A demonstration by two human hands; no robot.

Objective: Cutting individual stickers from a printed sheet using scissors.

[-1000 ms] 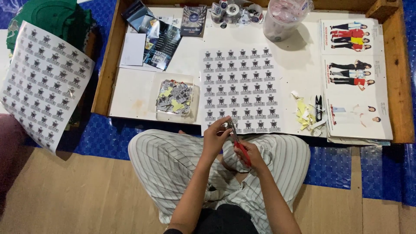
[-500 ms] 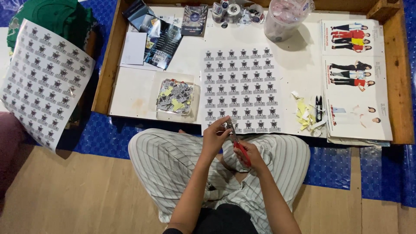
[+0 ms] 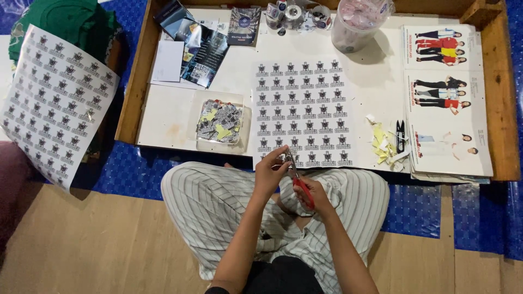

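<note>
My right hand grips red-handled scissors over my lap, blades pointing up toward the table edge. Just above it, my left hand pinches a small printed sticker piece at the scissor tips. A white sheet of black-and-white stickers lies on the low wooden table directly in front of my hands. A shallow clear tray of cut stickers sits to its left.
Another sticker sheet lies on the floor at left over green cloth. Yellow paper scraps and small black snips lie right of the sheet. Clothing catalogues, a clear plastic tub, tape rolls and leaflets line the table.
</note>
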